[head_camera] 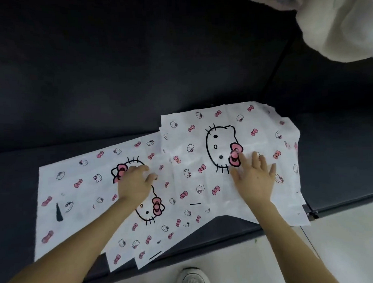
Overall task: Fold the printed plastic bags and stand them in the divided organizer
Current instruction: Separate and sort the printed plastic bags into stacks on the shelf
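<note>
Several white plastic bags printed with cat faces and pink bows lie flat and overlapping on a dark seat. The top bag (224, 152) lies at the right, another (77, 187) spreads to the left, and a third (146, 231) reaches the front edge. My left hand (136, 183) rests on the overlap of the bags, its fingers bent, the tips touching the plastic. My right hand (254, 175) lies flat with spread fingers on the top bag, beside the large cat face. No organizer is in view.
The dark upholstered seat (137, 79) stretches far behind the bags. A white and pink plush toy (335, 19) sits at the top right. A pale floor (270, 261) and a white shoe (193, 278) show below the seat's front edge.
</note>
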`<state>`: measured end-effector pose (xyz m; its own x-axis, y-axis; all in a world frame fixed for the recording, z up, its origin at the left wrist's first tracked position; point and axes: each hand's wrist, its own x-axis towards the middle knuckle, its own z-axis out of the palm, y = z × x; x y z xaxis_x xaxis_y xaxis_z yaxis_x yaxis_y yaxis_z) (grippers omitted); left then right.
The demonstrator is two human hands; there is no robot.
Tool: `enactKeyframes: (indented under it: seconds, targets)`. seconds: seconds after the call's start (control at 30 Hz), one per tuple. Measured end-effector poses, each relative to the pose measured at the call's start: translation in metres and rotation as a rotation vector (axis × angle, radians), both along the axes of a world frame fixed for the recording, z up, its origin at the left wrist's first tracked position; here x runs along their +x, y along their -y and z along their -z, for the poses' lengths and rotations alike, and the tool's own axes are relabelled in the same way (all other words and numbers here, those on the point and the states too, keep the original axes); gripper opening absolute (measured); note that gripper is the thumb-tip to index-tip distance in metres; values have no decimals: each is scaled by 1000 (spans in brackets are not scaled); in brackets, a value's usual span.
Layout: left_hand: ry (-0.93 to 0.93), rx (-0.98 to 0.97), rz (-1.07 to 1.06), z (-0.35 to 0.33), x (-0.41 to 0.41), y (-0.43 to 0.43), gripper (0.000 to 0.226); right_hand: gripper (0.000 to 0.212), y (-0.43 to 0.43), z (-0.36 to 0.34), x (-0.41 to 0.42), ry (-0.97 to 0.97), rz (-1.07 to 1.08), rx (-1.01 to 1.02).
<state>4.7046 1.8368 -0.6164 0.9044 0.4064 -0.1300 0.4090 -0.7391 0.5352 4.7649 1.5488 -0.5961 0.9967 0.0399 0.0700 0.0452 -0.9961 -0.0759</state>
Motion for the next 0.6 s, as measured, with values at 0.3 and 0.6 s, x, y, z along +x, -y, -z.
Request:
enactKeyframes:
  seconds: [0.3,0.6]
  targets:
    - [-228,105,183,21,-53,-32,83,74,-71,32,-81,-85,-363,9]
    - [-198,291,183,34,-86,-83,65,94,-59,49,-88,-258,-239,-112]
